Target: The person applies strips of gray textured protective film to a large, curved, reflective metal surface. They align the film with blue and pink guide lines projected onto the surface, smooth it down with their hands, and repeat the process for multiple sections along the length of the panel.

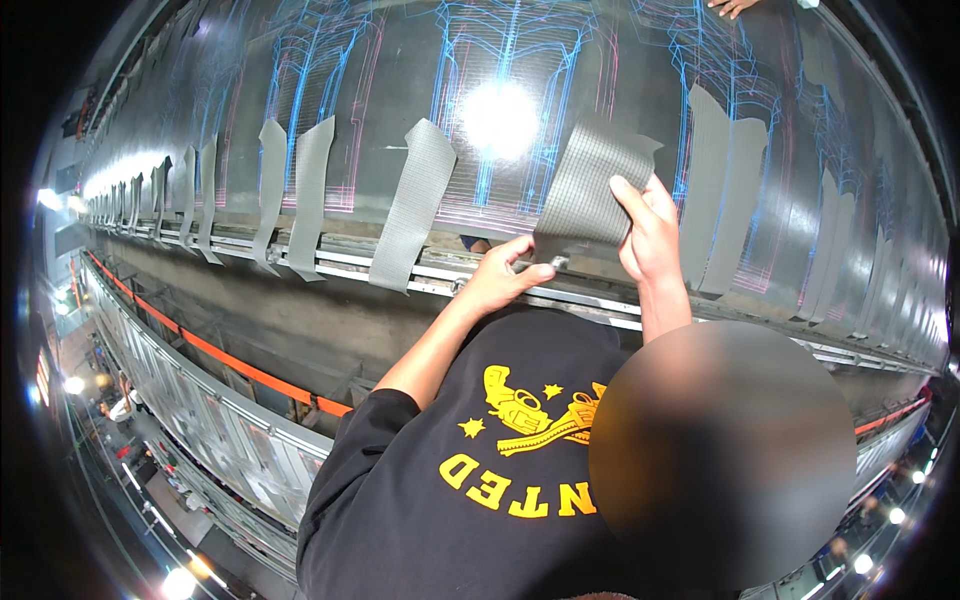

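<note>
My right hand [648,228] grips a grey strip of mesh-textured sheet [590,185], thumb flat on its front and the other fingers behind. The strip is lifted upright above the table's near edge, its upper right corner bent. My left hand [500,277] is at the strip's lower left corner, thumb and forefinger spread, the forefinger seeming to touch the edge. A small metal piece [560,263] shows by the left thumb tip; whether it belongs to the rail, I cannot tell. Left of my hands, a similar grey strip [412,205] overlaps the table edge.
A long dark table [390,120] carries projected blue and pink lines and a bright glare. More grey strips [315,195] lie along its edge, including a pair [735,190] at right. A metal rail [345,262] borders it. Another person's hand [735,8] is at the far right.
</note>
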Action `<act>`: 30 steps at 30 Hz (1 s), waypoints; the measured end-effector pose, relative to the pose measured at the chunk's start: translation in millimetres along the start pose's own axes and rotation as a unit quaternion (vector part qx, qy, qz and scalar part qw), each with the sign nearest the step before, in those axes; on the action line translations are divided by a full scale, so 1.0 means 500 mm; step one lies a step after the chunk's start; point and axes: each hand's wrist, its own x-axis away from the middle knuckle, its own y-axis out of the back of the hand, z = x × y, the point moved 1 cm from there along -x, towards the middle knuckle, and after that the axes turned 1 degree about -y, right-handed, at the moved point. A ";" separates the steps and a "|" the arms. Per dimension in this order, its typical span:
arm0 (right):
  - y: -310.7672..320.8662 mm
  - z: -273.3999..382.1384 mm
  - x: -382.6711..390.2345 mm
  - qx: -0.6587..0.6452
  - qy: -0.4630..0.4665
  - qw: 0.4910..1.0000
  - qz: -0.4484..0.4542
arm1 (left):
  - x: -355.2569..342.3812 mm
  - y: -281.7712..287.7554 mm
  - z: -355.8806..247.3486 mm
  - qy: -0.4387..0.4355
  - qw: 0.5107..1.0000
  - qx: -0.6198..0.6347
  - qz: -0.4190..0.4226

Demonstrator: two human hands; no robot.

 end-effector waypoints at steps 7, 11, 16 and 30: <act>0.037 -0.014 -0.200 0.122 -0.007 0.991 -0.053 | 0.009 0.032 0.076 0.064 0.993 0.048 -0.088; 0.013 -0.038 -0.312 0.130 -0.037 0.990 -0.038 | 0.007 0.070 0.123 0.086 0.982 0.101 -0.131; 0.006 -0.100 -0.454 0.199 -0.043 0.976 -0.082 | -0.013 0.121 0.160 0.125 0.973 0.052 -0.185; 0.035 -0.163 -0.639 0.473 -0.043 0.874 -0.102 | -0.062 0.181 0.194 0.205 0.951 0.081 -0.216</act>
